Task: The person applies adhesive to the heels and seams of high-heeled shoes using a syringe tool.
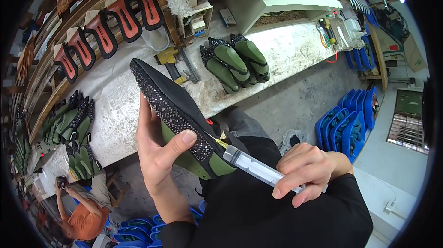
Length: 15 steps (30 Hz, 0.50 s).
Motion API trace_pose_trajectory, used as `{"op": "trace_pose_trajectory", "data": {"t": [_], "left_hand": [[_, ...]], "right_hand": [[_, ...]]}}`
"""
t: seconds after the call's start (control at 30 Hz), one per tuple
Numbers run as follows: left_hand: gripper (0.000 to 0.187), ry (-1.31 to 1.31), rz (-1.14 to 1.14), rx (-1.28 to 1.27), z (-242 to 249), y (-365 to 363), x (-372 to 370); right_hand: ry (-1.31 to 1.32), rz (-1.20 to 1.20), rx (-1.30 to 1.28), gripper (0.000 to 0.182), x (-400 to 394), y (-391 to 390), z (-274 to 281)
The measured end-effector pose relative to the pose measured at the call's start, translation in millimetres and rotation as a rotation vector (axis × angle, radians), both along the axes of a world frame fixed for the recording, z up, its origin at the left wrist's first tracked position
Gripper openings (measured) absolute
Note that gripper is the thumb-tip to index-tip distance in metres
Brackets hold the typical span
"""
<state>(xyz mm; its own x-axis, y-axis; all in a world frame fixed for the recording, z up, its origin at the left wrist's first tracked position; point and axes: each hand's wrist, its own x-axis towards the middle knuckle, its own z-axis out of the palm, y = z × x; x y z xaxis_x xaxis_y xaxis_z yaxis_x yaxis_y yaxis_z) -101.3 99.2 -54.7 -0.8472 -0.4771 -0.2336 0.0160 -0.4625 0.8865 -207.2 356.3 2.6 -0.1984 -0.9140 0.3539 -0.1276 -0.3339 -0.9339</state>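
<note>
A black shoe (177, 109) studded with shiny stones sits on a green shoe last (221, 165), pointed toe up and to the left. My left hand (159, 149) grips it from below, thumb pressed on the studded side. In my right hand (309, 172) is a clear plastic syringe (258, 168), its fingers wrapped round the rear end. The syringe's yellowish tip reaches the shoe's edge near the heel; whether it touches cannot be made out.
On the long workbench (115, 105) lie a yellow-and-black staple gun (170, 63) and several studded shoes on green lasts (233, 61). Black-and-red shoe parts (122, 19) hang along a wooden rack. Blue bins (346, 128) stand at right. A person in orange (87, 220) sits at lower left.
</note>
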Motion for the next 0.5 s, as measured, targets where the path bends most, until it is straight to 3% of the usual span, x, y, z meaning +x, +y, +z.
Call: {"op": "trace_pose_trajectory", "data": {"t": [0.3,0.43,0.5], "left_hand": [[0.102,0.010,0.011,-0.011,-4.1,0.4,2.3],[0.087,-0.010,0.025,-0.095,-5.2,2.9,2.9],[0.090,0.000,0.025,-0.070,-6.4,0.9,3.9]], "right_hand": [[-0.024,0.010,0.010,0.024,3.6,5.2,-2.1],[-0.033,0.018,0.031,0.024,4.0,5.0,0.6],[-0.030,0.024,0.034,0.024,3.8,5.4,1.3]]}}
